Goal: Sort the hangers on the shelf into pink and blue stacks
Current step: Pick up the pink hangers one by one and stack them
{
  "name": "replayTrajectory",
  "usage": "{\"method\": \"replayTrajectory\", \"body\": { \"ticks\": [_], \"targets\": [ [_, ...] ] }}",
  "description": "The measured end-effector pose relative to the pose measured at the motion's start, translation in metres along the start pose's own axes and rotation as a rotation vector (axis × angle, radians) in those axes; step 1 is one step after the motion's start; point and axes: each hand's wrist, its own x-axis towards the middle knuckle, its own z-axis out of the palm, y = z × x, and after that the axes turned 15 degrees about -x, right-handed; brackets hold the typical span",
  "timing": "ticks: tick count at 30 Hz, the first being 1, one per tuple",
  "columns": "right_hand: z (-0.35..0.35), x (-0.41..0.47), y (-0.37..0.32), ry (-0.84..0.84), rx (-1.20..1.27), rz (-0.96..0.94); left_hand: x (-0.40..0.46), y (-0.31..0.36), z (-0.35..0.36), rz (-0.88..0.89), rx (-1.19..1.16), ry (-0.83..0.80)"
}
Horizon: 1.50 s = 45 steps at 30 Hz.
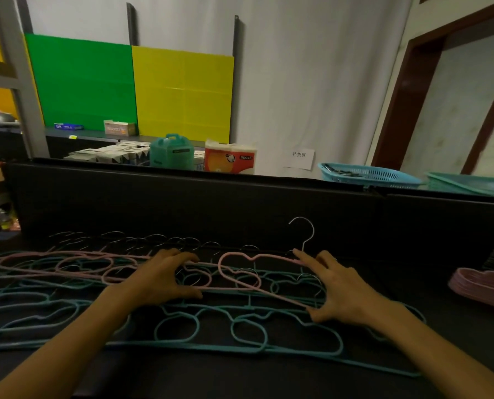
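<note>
**Both hands on one pink hanger, lifting it clear of the blue ones**

Nearest to us, two bare forearms reach in from the bottom corners of the frame over a black shelf (pixel 240 378) strewn with hangers. The blue hangers (pixel 248 332) lie flat across the lower middle, overlapping one another, their outlines cut into rounded, cloud-like loops. More pink hangers (pixel 56 264) sit tangled among them at centre left.

The left hand (pixel 165 279) has its fingers curled down onto one end of a single pink hanger (pixel 240 276), pinching the bar there. The right hand (pixel 340 289) takes the other end, forefinger stretched along the top near the neck and thumb under the lower bar. Its metal hook (pixel 304 231) stands up against the dark back panel, so the hanger seems tipped up off the pile. A grip at each end looks sensible: the loops could snag on neighbouring hangers, and lifting level should free it cleanly.

At the right edge of the frame a pink stack (pixel 481 287) is already neatly piled, likely where this one goes. I see no blue stack yet.

Beyond the panel, centre right, a blue plastic basket (pixel 366 175) holds some dark items I cannot make out; a green basket (pixel 470 184) beside it is cut off by the frame edge, its contents unclear.
</note>
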Motion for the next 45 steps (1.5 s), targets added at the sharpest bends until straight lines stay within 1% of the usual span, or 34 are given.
{"method": "replayTrajectory", "body": {
  "ticks": [3,6,10,14,17,23,30,38,45],
  "targets": [
    [-0.003,-0.003,0.002,0.030,-0.036,-0.010,-0.002,0.008,0.001,0.061,0.010,0.040],
    [-0.004,-0.009,0.009,0.047,-0.016,0.004,-0.002,0.022,0.004,0.111,0.018,0.072],
    [-0.007,-0.023,0.023,0.089,0.001,-0.005,0.002,0.046,0.008,0.163,0.036,0.075],
    [-0.008,-0.033,0.046,0.148,0.010,0.010,0.010,0.076,0.018,0.215,0.059,0.101],
    [-0.007,-0.042,0.072,0.181,0.007,0.020,0.019,0.103,0.029,0.255,0.046,0.088],
    [0.005,-0.083,0.146,0.239,0.052,0.087,0.049,0.173,0.065,0.282,0.035,0.063],
    [0.021,-0.144,0.259,0.286,0.067,0.186,0.083,0.275,0.127,0.388,0.056,0.018],
    [0.035,-0.210,0.381,0.333,-0.014,0.271,0.121,0.397,0.204,0.522,0.048,-0.017],
    [0.046,-0.249,0.454,0.378,-0.030,0.336,0.143,0.465,0.259,0.597,-0.002,-0.028]
  ]
}}
